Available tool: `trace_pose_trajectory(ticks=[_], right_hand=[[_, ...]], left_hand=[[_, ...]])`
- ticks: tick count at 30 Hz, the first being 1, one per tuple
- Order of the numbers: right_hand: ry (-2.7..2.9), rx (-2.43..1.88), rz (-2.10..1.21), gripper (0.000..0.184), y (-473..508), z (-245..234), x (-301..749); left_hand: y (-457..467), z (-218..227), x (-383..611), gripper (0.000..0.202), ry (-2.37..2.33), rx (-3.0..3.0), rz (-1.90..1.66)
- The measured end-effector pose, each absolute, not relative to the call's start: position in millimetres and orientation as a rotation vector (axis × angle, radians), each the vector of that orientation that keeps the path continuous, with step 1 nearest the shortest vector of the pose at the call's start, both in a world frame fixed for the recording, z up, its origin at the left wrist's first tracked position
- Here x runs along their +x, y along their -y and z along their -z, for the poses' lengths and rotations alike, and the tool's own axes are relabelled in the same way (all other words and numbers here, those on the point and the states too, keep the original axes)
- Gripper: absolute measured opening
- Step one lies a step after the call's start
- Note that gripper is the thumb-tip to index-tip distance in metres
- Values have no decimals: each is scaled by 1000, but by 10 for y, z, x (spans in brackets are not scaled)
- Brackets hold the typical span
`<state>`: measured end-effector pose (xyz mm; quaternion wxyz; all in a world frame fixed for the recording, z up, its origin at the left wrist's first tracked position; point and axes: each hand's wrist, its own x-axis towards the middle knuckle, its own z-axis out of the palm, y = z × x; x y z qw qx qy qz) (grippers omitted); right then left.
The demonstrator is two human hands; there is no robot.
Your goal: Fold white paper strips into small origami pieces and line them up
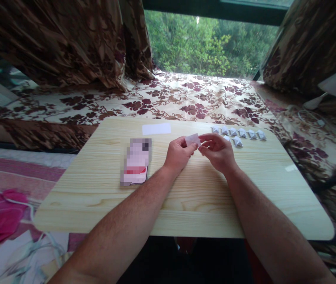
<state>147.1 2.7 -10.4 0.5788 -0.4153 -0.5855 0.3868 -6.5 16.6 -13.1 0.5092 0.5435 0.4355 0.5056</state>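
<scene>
From here I have both arms extended over the near edge of the desk, the left forearm and right forearm angled inward. My left grip is pinched above the desk's middle, fingers curled under the thumb. My right grip faces it, fingers bent; I can't tell how firmly they press.

The person's left forearm and right forearm are bare, as are the left hand and right hand; dark clothing, its details lost in shadow, shows at the near edge.
</scene>
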Motion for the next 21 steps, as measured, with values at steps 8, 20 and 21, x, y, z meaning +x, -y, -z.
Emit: trace_pose_trajectory(ticks=[8, 20, 21], right_hand=[[1378, -974, -911, 30, -28, 102, 1470], [1376, -987, -920, 16, -5, 62, 1455], [1381, -985, -913, 15, -5, 63, 1455]], left_hand=[[-169, 125, -66, 16, -1019, 1291, -1216], [-156, 90, -66, 19, -1013, 1322, -1213], [-157, 91, -67, 18, -1012, 1324, -1212]])
